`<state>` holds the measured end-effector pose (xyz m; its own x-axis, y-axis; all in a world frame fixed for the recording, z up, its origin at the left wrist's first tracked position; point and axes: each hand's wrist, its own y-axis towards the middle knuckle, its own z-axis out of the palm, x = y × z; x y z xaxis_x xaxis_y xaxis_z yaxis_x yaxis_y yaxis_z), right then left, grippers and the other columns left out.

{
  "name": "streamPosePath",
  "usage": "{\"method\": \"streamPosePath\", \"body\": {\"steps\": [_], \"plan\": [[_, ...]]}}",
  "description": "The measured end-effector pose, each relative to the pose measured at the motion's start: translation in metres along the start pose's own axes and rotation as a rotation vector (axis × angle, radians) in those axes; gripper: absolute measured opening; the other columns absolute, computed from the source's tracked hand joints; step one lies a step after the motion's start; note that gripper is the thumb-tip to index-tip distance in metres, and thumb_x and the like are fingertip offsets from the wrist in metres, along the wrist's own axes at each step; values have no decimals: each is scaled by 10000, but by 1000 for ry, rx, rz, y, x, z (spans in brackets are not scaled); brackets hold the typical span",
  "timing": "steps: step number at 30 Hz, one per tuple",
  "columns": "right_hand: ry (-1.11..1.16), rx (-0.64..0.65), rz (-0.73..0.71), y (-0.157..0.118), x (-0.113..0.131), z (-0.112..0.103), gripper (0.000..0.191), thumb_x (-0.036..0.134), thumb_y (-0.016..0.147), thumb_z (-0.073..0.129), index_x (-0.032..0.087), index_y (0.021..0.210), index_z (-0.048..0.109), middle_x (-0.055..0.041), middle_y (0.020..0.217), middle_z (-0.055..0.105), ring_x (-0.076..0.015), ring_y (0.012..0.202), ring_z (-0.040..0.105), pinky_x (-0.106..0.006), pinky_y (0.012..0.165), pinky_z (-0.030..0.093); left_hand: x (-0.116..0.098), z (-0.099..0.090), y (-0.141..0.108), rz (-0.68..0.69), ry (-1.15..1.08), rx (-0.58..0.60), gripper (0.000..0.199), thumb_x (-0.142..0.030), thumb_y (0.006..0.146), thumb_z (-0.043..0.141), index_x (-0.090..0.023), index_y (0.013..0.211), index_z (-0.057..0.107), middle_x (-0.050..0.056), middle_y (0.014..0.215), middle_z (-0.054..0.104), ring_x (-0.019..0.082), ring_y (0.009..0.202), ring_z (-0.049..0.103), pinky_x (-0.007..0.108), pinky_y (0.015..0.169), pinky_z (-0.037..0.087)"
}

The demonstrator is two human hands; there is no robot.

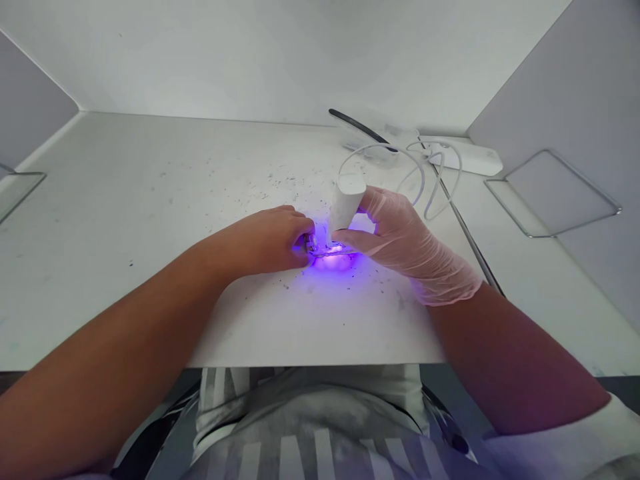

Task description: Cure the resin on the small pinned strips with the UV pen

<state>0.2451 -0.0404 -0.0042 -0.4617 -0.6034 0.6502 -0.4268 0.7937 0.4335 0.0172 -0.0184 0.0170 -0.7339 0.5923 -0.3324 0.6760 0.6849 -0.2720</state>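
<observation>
- At the centre of the frame, your right grip (393, 223), in a thin, translucent, wrinkled glove, is clasped around a white, smooth, rounded lamp (346, 203), thumb on the near side.
- The lamp stands nearly upright, its lower end pouring violet-blue light onto the white, dark-speckled table (125, 220).
- Just left of it, your bare left grip (273, 237) is pinched on a small, shiny, silvery piece with a beaded-looking edge (312, 244).
- That piece lies at your left fingertips, directly beside the lamp's lower end; glare hides its exact shape, and you cannot tell whether it touches the lamp.
- From the lamp, a thin white cable (423, 175) loops toward a white, oblong plastic box (467, 157) in the upper right of the frame.
- Any lettering on the box or the lamp is too small to read.
- Left of the box, a black, slender, curved strip (363, 128) lies by a clear plastic packet (380, 155).
- At the right edge, a bent silvery wire frame (530, 236) stands against the grey side wall (575, 100).
</observation>
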Motion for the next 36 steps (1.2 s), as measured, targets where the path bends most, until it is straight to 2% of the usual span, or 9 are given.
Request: {"method": "streamPosePath", "body": {"steps": [36], "plan": [[-10, -7, -18, -2, -2, -1, 127, 305, 872, 727, 207, 952, 715, -22, 902, 710, -185, 804, 674, -354, 744, 511, 1, 0, 1, -9, 5, -5, 208, -413, 886, 628, -213, 829, 622, 39, 839, 660, 191, 809, 576, 338, 686, 392]]}}
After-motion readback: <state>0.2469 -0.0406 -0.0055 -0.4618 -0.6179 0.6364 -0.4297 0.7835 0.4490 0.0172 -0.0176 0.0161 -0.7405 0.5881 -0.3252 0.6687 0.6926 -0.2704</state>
